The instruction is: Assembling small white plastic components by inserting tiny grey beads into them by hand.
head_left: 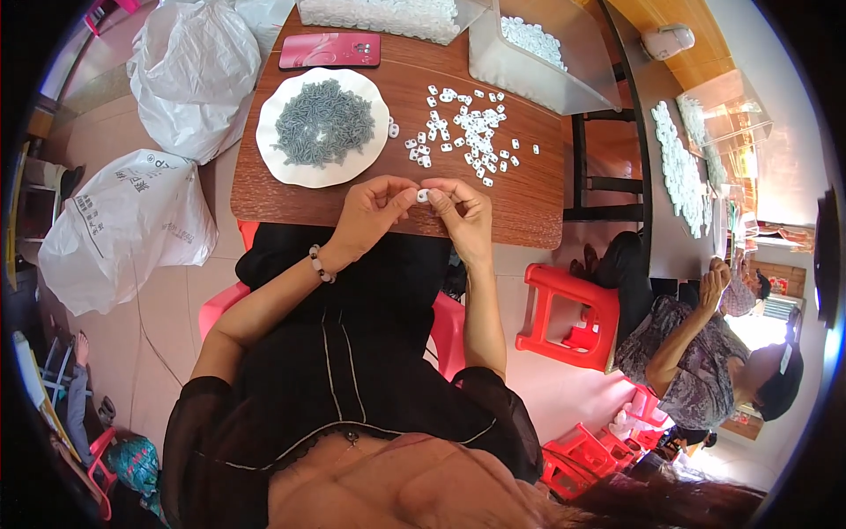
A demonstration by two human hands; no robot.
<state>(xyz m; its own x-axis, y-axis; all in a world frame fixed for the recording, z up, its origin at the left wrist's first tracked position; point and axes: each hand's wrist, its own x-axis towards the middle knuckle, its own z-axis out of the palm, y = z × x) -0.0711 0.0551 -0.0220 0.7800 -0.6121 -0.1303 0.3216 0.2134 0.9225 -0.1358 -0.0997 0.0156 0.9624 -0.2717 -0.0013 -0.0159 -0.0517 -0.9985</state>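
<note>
My left hand (372, 212) and my right hand (465, 219) meet over the near edge of the brown wooden table (524, 207). Between their fingertips is a small white plastic piece (423, 196) with dark holes; both hands pinch it. Just beyond my left hand stands a white scalloped plate (270, 141) heaped with small grey pins (324, 125). Many similar white pieces (478, 132) lie loose on the tabletop past my right hand. Whether a grey pin is also in my fingers is too small to tell.
Translucent bins (502, 75) of white pieces stand along the far edge, near a pink phone (330, 51). White bags (132, 229) sit on the floor at left. At right are a red stool (568, 313) and a person (696, 353) at another table with white pieces.
</note>
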